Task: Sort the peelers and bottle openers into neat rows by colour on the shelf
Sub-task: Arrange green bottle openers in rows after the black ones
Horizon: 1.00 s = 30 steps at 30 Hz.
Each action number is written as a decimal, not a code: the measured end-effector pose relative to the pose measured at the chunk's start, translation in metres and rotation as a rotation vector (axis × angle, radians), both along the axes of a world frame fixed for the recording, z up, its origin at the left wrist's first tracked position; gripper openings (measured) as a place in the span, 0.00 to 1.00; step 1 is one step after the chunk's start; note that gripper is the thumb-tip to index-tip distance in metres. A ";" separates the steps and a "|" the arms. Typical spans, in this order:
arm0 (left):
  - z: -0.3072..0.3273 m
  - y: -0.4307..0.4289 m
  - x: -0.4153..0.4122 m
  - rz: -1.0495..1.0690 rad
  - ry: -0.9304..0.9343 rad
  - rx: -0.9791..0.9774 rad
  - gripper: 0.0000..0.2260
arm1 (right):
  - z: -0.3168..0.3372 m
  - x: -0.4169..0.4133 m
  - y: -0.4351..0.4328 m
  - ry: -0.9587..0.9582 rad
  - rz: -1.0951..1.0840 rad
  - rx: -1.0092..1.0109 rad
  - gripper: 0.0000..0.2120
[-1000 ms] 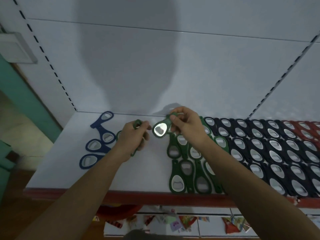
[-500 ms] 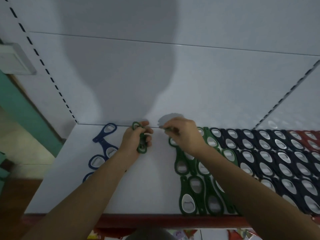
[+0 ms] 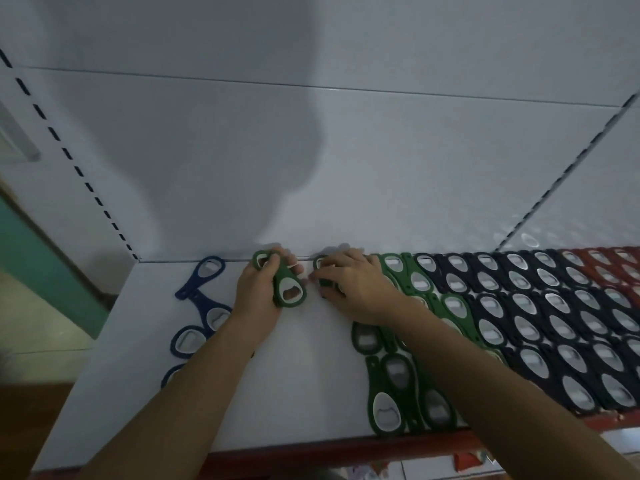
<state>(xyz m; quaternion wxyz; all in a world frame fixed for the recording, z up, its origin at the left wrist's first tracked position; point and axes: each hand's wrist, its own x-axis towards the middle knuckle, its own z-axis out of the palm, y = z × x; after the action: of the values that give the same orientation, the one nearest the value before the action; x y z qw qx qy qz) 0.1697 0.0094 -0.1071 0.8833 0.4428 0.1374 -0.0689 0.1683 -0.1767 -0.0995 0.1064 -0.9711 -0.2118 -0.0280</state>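
1. The left hand (image 3: pixel 259 296) is closed round a spare opener (image 3: pixel 289 289), green, which is held clear of the shelf (image 3: pixel 294 393) with its wide metal end toward the camera and its ring end at the fingertips
2. The right hand (image 3: pixel 356 285) is held palm down at the back of the shelf. Its fingers are bent over a back opener (image 3: pixel 320 266), also green, and the thumb tip is set at its near side. The opener appears to be pinched rather than merely pressed, though most of it is hidden
3. The step in hand is judged to be the seating of the back opener at the head of a new column, just left of the green rows (image 3: pixel 398 375)
4. The back opener should be laid flat, ring end to the back wall, parallel with its green neighbour and just beside it
5. The fingers should be lifted straight up once it is flat, so that nothing is dragged askew
6. The right forearm lies over the green rows and should be raised rather than swept across them
7. The spare opener can be set next, in front of the back opener
8. The blue openers (image 3: pixel 201 306) at the left lie loosely and are yet to be ordered, while the dark openers (image 3: pixel 554 323) and red openers (image 3: pixel 616 268) are already ranked. No peelers can be made out
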 end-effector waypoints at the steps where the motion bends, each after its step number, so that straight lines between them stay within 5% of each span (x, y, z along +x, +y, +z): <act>1: -0.002 0.001 0.002 0.021 0.016 0.012 0.07 | -0.001 0.000 -0.002 -0.004 0.004 -0.010 0.17; 5: -0.004 0.005 0.001 0.008 -0.003 0.068 0.08 | -0.002 -0.005 -0.005 -0.024 -0.007 0.051 0.17; 8: -0.001 0.003 -0.002 -0.002 -0.013 0.084 0.06 | 0.002 -0.012 -0.002 -0.031 -0.070 0.472 0.14; 11: 0.002 0.000 -0.006 -0.025 -0.057 0.199 0.06 | 0.014 -0.019 0.010 0.166 -0.098 0.812 0.11; 19: 0.007 0.001 -0.014 -0.023 -0.329 0.513 0.06 | 0.028 -0.022 -0.004 0.216 -0.107 0.795 0.11; 24: -0.013 0.002 -0.018 -0.083 -0.556 1.027 0.07 | 0.028 -0.031 -0.022 0.235 -0.200 0.712 0.11; 30: -0.017 0.000 -0.015 -0.101 -0.596 1.139 0.06 | 0.019 -0.057 -0.027 0.086 -0.087 0.615 0.11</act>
<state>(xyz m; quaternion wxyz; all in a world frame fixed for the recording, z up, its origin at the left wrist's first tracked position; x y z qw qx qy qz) 0.1550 0.0093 -0.1242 0.5059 0.8484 -0.1201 0.0993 0.1116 -0.2039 -0.0802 0.4026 -0.9018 -0.1472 -0.0544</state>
